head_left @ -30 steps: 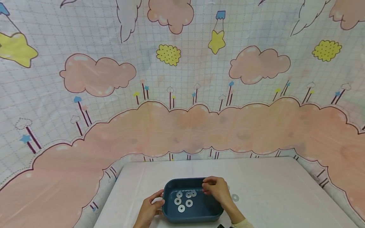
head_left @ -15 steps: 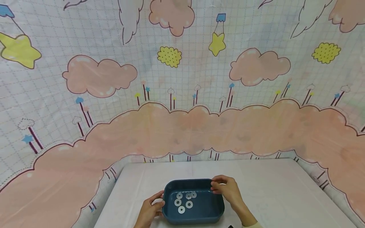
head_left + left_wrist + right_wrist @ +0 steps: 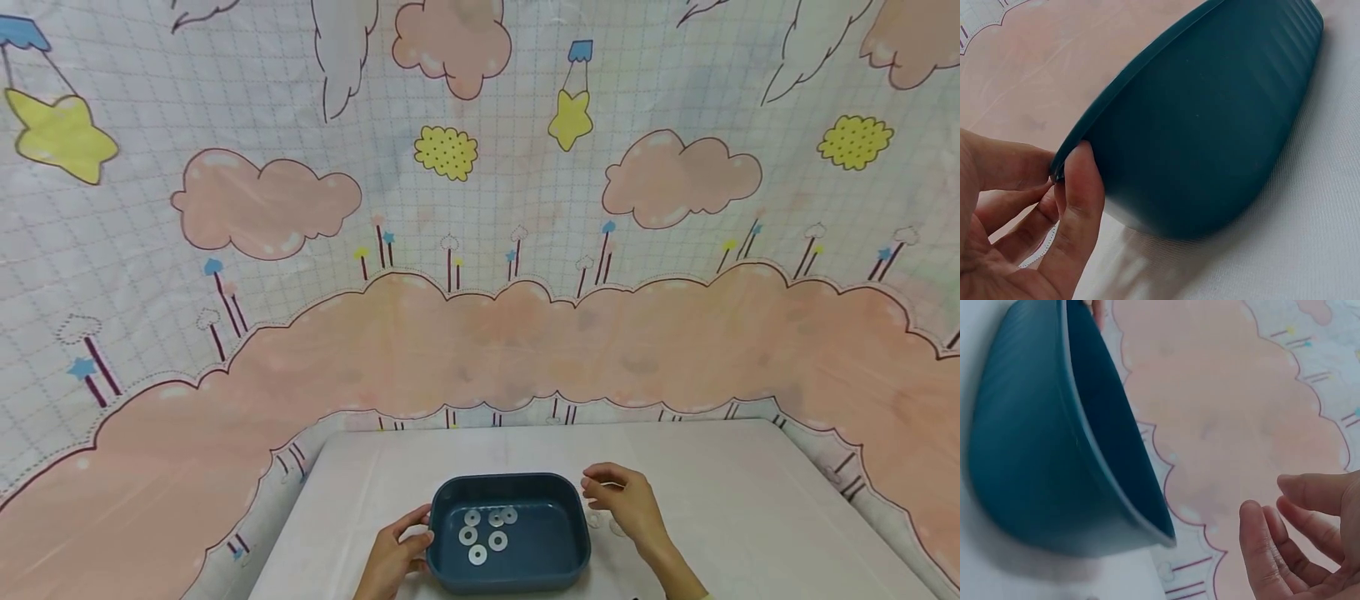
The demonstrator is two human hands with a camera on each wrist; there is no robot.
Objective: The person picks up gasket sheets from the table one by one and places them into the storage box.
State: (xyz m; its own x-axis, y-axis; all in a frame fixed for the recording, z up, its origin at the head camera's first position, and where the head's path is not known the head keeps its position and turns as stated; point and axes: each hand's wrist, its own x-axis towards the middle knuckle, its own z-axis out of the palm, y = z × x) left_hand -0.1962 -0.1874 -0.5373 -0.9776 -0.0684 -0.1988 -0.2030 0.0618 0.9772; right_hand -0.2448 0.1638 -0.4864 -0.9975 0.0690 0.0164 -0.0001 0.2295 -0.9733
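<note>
"So, tray [image 3: 543,542] loc?"

"On the bench [image 3: 720,500], toward the near side; bench's near edge is out of frame. Bit closer to left edge than right. Six flat washers [image 3: 492,541] inside, mostly tray's left half; two at the far side touch or overlap, can't tell which."

"Fingers?"

"L hand [image 3: 390,554]: fingers [image 3: 1082,187] pinch the rim [image 3: 1124,80] at tray's left end. R hand [image 3: 628,500]: fingers [image 3: 1257,544] bent, tips apart, nothing in them; just beside tray's right end, not touching."

"Handling?"

"My guess: tray's light, stiff, prob. plastic, smooth walls so a bit slippery. Best hold = rim at the short ends, one hand each. Low breakage risk imo, but tilt it and the washers would likely slide. Washers look thin, stiff, prob. metal, v. light; awkward to lift when flat. Pinch by outer edge."

"Anything outside the tray?"

"Yep, pale discs [image 3: 596,523] on the bench by the R hand, prob. washers too. Faint, and one's part hidden, so count's unsure."

"Edges + room?"

"Far edge well apart from tray; printed backdrop [image 3: 480,342] rises behind it. Right edge is farther off than left, so most slack's that way, past R hand + discs. L hand blocks the left side. Careful w/ near edge, can't see it."
</note>
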